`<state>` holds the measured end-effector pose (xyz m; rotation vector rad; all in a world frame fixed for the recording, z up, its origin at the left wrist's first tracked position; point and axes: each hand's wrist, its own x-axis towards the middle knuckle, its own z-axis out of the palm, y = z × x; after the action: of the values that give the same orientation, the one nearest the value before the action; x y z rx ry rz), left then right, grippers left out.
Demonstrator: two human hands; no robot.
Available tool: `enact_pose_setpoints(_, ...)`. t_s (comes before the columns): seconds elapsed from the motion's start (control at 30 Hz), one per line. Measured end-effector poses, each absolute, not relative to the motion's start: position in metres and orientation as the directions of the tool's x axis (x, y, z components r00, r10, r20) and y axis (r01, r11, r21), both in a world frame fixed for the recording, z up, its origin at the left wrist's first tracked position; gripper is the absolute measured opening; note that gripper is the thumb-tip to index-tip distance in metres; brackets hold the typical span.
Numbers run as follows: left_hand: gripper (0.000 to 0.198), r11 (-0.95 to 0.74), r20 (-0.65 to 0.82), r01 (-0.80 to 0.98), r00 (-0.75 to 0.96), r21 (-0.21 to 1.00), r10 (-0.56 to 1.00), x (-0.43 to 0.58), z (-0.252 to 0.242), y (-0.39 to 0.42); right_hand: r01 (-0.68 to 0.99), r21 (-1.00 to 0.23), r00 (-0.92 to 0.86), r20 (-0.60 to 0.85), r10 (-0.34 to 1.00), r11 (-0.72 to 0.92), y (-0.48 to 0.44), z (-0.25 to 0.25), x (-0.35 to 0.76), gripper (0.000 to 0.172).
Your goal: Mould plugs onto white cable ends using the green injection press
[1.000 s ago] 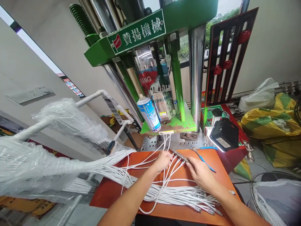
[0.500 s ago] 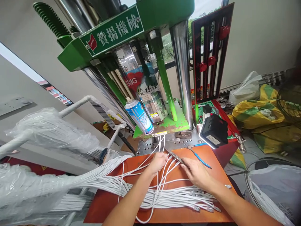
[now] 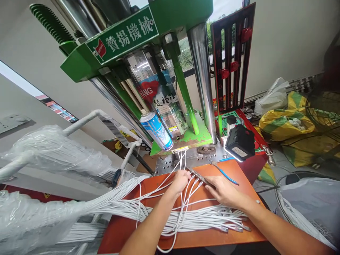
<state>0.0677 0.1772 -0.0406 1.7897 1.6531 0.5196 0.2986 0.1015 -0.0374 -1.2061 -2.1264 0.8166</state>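
Note:
My left hand (image 3: pixel 182 181) is closed in a pinch at the left end of a narrow metal bar (image 3: pixel 198 175), on a white cable whose tip the fingers hide. My right hand (image 3: pixel 224 191) grips the bar's right end, thumb below it. Several white cables (image 3: pixel 186 202) run from the bar's near edge, their light plugs seated along it. Below both hands a thick bundle of white cables (image 3: pixel 193 221) lies across the orange board (image 3: pixel 127 232), clear plugs at its right end. Blue-handled pliers (image 3: pixel 227 176) rest beyond my right hand.
A green press (image 3: pixel 183 140) stands behind the board, with more white cables coming from under its plate. On it leans a blue spray can (image 3: pixel 157 131). A black box (image 3: pixel 240 143) sits at the right. Plastic-wrapped cables (image 3: pixel 53 156) hang over a rack at the left.
The whole view has shifted slightly. Both hands stay at the metal bar, in nearly the same hold.

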Motion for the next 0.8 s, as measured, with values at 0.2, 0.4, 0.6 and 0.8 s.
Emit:
enact_pose_setpoints(0.2,0.029,-0.17,0.061,0.838,0.163,0.518,0.985,0.069,0.0,0.144,0.601,-0.718,-0.294,0.209,0.933,0.35,0.1,-0.052,0.286,0.031)
enact_pose_setpoints(0.4,0.031,-0.368,0.05,0.894,0.368,0.256,0.929,0.077,-0.007,0.111,0.625,-0.685,-0.287,0.245,0.926,0.375,0.101,-0.059,0.284,0.034)
enact_pose_setpoints(0.6,0.032,-0.411,0.029,0.87,0.419,0.272,0.908,0.077,-0.026,0.118,0.669,-0.585,-0.338,0.31,0.889,0.458,0.101,-0.048,0.286,0.024)
enact_pose_setpoints(0.8,0.031,-0.419,0.034,0.879,0.423,0.226,0.905,0.07,-0.024,0.112,0.708,-0.572,-0.346,0.23,0.91,0.414,0.104,-0.049,0.284,0.023)
